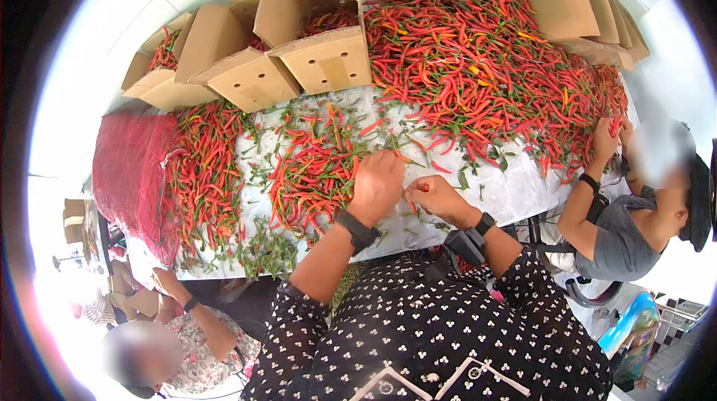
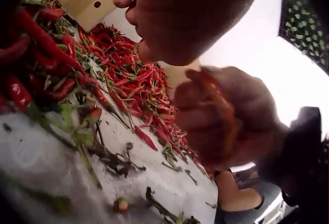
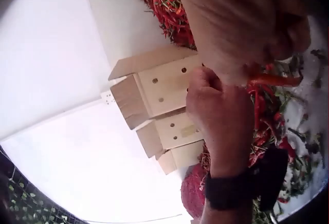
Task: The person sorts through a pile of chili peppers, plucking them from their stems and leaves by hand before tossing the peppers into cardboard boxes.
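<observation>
My left hand point(image 1: 379, 181) is held over the table beside a small pile of red chilies point(image 1: 314, 173), fingers curled inward. Close to its right, my right hand point(image 1: 442, 198) grips a chili; its orange-red body point(image 2: 220, 100) lies along the fingers in the left wrist view. From the right wrist view, an orange-red chili point(image 3: 281, 79) sticks out below the right hand, while the left hand point(image 3: 221, 108) meets it in a curled shape. Whether the left fingers pinch anything I cannot tell. Green stems and loose chilies lie on the white sheet point(image 1: 358, 106) around both hands.
A large heap of red chilies point(image 1: 470, 50) fills the back right. Cardboard boxes point(image 1: 328, 61) line the back edge, and another box point(image 1: 567, 5) stands far right. A red mesh sack point(image 1: 134, 177) lies at left. One person point(image 1: 627, 229) works at right, another point(image 1: 202, 349) at left.
</observation>
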{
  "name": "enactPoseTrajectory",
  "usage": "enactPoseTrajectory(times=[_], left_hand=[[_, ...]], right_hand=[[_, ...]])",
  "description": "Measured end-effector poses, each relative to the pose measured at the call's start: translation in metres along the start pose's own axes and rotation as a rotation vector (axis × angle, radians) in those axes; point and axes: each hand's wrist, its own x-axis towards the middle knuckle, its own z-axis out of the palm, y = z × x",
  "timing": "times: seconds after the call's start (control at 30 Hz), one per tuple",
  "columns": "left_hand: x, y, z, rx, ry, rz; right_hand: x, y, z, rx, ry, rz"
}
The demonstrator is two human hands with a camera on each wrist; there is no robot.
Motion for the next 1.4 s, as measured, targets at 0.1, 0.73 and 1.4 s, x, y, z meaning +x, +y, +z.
enactPoseTrajectory(times=[0.1,0.73,1.4], left_hand=[[0.02,-0.008,0.014,0.051,-0.06,-0.061],[0.026,0.019,0.015,-1.052,-0.609,-0.697],[-0.002,0.031,-0.012,-1.022,-0.447,-0.555]], right_hand=[[-0.015,0.003,-0.01,0.154,0.038,0.167],[-0.021,-0.001,-0.032,0.441,0.27,-0.044],[-0.049,-0.032,-0.019,-0.619,0.22,-0.545]])
